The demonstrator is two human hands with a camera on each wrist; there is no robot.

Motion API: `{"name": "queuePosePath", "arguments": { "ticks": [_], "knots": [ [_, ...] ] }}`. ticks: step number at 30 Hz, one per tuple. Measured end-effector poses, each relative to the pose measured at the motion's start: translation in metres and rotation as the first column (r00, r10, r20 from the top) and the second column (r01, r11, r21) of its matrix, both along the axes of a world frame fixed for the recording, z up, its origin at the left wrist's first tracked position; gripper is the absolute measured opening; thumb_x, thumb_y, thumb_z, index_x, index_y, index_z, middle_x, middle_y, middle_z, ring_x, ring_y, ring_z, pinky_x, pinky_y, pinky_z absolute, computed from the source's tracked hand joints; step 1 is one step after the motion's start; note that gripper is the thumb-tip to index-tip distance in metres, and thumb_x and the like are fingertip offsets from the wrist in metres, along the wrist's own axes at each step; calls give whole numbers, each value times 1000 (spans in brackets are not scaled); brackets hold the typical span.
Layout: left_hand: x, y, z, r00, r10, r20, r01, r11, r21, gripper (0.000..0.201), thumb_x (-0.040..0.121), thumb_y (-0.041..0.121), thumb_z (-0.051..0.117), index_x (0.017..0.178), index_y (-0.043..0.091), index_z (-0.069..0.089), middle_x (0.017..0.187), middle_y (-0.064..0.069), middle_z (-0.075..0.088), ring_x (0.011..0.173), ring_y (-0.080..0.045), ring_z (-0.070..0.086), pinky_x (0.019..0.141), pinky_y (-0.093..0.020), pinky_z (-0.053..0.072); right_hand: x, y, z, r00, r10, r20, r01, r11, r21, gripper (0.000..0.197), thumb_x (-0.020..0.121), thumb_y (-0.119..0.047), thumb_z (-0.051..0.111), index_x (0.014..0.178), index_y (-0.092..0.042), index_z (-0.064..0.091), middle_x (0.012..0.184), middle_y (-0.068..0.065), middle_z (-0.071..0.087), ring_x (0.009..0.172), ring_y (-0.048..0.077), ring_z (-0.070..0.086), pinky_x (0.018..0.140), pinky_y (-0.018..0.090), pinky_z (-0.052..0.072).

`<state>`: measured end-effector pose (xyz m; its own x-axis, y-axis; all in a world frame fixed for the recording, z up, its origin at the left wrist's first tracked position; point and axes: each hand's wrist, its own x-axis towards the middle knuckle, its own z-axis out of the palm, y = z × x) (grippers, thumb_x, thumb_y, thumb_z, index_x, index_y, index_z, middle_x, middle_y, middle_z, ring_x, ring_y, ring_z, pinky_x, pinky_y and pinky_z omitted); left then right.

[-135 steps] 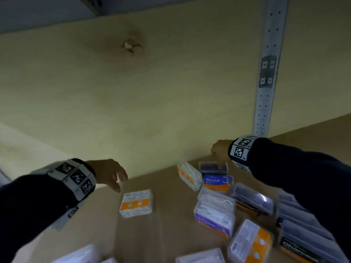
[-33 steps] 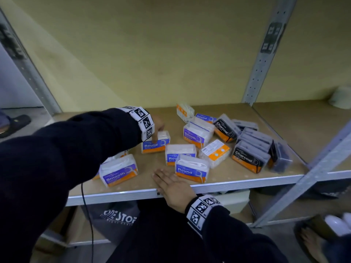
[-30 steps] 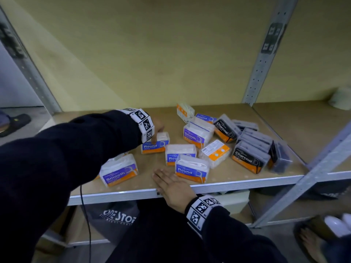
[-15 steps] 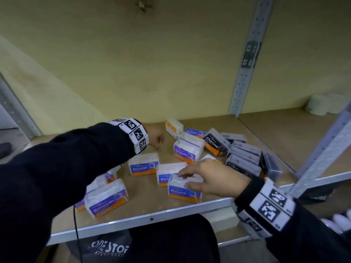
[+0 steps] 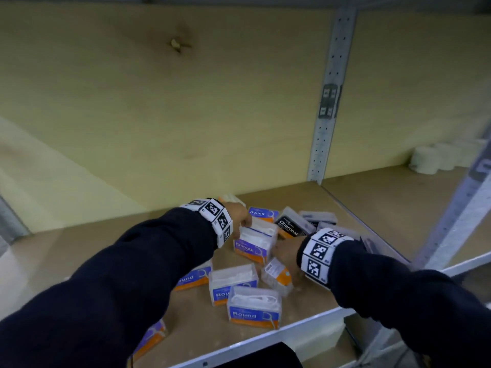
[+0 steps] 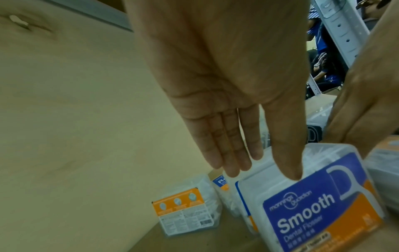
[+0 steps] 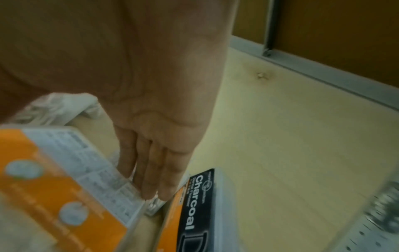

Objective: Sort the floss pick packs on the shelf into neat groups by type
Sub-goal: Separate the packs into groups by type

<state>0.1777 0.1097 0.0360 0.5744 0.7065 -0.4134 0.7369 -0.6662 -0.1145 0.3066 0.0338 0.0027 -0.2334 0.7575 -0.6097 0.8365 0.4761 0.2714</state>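
Observation:
Several floss pick packs lie scattered on the wooden shelf (image 5: 353, 208). A Smooth pack (image 5: 251, 248) stands in the middle of the heap, between my two hands. My left hand (image 5: 241, 217) reaches over its top, fingers straight, the index fingertip (image 6: 289, 170) touching the Smooth pack (image 6: 319, 209). My right hand (image 5: 284, 247) is at that pack's right side, mostly hidden behind its wrist band. Its straight fingertips (image 7: 155, 187) touch the edge of a pack with an orange back label (image 7: 64, 187), next to a black Charcoal pack (image 7: 194, 204).
Round packs (image 5: 252, 308) lie near the shelf's front edge, and another Round pack (image 5: 261, 213) sits at the back. Grey Charcoal packs (image 5: 317, 217) are bunched on the right by a metal upright (image 5: 326, 115). A Smooth pack (image 5: 151, 338) lies at the front left under my sleeve.
My right hand left the front Round pack and moved back to the right side of the Smooth pack. My left hand shifted right onto that pack. The view moved closer.

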Motion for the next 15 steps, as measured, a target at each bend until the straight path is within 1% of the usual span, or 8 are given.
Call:
{"name": "queuePosePath", "arguments": {
  "ticks": [2,3,6,8,10,11,13,15],
  "knots": [
    [3,4,-5,1000,-2,-14,1,1000,-27,54,85,12,65,135,7,46,137,-11,51,122,-29,52,98,-34,43,-5,1,-1,999,41,22,-41,999,10,52,89,-16,60,136,-1,42,139,16,50,126,29,50,105,37,42],
    [5,6,-7,1000,-3,-24,3,999,-37,54,85,11,66,134,6,46,137,-13,51,121,-30,52,97,-35,43,-7,1,0,997,70,25,-70,997,15,53,88,-18,61,135,0,43,138,17,51,125,30,51,103,38,43],
    [10,8,-10,999,-13,-51,11,999,-44,57,83,12,68,134,3,45,136,-17,50,119,-32,53,96,-36,44,-5,3,5,994,109,-15,-108,993,36,53,85,-26,64,131,-4,48,132,15,56,119,29,55,100,38,45],
    [13,7,-9,998,-15,-66,12,999,-45,58,83,12,68,135,1,44,137,-18,49,120,-33,52,96,-36,44,1,6,7,992,57,-108,-57,998,-1,59,82,-38,66,130,-8,49,130,12,57,118,28,54,100,36,44],
    [14,8,-10,997,-5,-77,2,1000,-31,58,82,11,68,134,1,45,137,-18,48,121,-33,52,97,-37,44,8,9,11,975,-42,-218,29,997,-65,62,85,-45,61,133,-9,48,135,10,54,123,27,50,103,32,38],
    [14,8,-10,997,3,-82,-5,1000,-20,57,81,10,69,133,2,46,136,-18,49,120,-33,52,97,-37,44,12,11,12,957,-103,-273,79,992,-97,60,87,-45,57,135,-10,49,137,8,53,126,26,48,105,31,35],
    [15,11,-13,997,26,-79,-26,1000,-7,56,78,8,71,129,4,49,134,-18,51,118,-33,54,95,-36,45,18,14,13,921,-182,-344,142,980,-138,51,93,-42,49,132,-9,53,138,7,53,128,24,47,103,26,33],
    [15,12,-15,995,31,-92,-32,999,-7,48,78,9,71,122,9,54,129,-14,54,112,-28,56,91,-35,45,21,15,14,921,-200,-333,175,979,-105,47,98,-36,41,131,-6,54,138,10,53,126,25,47,101,26,35]
  ]
}}
